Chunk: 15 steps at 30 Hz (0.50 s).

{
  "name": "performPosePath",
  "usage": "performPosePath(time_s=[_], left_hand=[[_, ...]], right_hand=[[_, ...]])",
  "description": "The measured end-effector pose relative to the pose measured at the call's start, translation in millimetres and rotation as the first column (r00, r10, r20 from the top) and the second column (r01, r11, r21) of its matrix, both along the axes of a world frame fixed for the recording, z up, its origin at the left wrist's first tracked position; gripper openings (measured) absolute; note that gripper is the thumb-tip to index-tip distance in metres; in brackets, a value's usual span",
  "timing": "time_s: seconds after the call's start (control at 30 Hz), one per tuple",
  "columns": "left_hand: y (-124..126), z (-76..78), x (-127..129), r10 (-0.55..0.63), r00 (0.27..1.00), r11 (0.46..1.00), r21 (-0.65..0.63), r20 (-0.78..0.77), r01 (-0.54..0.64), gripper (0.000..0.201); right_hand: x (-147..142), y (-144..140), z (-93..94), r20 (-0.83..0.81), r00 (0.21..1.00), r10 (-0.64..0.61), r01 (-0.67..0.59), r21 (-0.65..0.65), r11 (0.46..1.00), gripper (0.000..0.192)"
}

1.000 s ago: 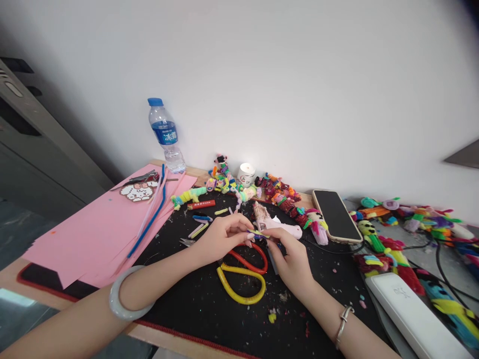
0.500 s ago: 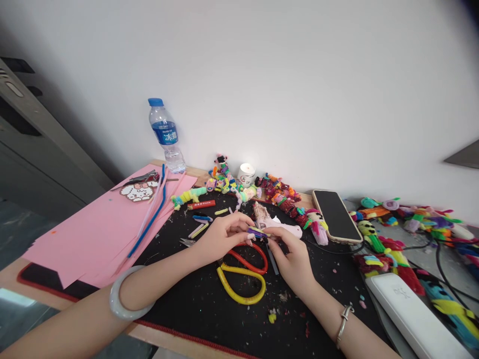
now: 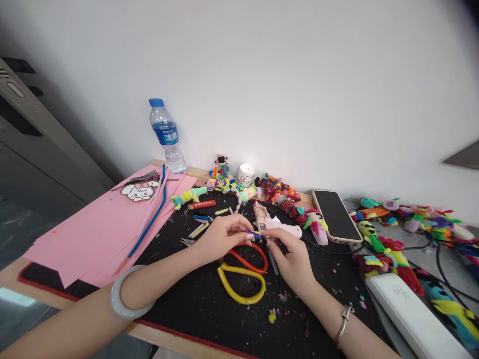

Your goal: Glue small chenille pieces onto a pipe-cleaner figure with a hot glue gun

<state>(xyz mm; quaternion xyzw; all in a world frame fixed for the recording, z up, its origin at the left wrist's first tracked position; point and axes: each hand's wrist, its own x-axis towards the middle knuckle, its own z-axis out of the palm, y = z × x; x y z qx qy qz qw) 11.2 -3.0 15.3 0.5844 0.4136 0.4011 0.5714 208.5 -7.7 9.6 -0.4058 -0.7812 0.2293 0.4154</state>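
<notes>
The mat (image 3: pixel 209 309) lies on the table (image 3: pixel 11 279). Paper (image 3: pixel 86 234) covers its corner at ten o'clock, with the bottle (image 3: pixel 166 135) behind that at eleven. Both hands (image 3: pixel 220 237) (image 3: pixel 294 259) meet over mat centre, above the loops (image 3: pixel 243 279), perhaps scissor handles. Figures (image 3: pixel 277 192) line the wall at twelve. The phone (image 3: pixel 336 215) sits at two o'clock, a box (image 3: pixel 411 311) at four.
</notes>
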Motion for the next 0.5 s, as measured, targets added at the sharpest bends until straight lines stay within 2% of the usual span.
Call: performPosePath(time_s=[0.2, 0.43, 0.5], left_hand=[[0.2, -1.0, 1.6, 0.005, 0.994, 0.997, -0.075, 0.111, 0.003, 0.029], [2.3, 0.1, 2.5, 0.003, 0.982, 0.989, -0.145, 0.189, 0.025, 0.022], [2.4, -0.1, 1.8, 0.018, 0.977, 0.989, -0.146, 0.215, 0.013, 0.022]], right_hand=[[-0.3, -1.6, -1.9, -0.013, 0.999, -0.049, 0.048, -0.025, 0.999, 0.017], [-0.7, -3.9, -5.6, -0.031, 0.999, 0.021, -0.024, -0.088, 0.996, 0.018], [0.5, -4.7, -4.7, -0.039, 0.999, 0.031, -0.034, -0.069, 0.997, 0.021]])
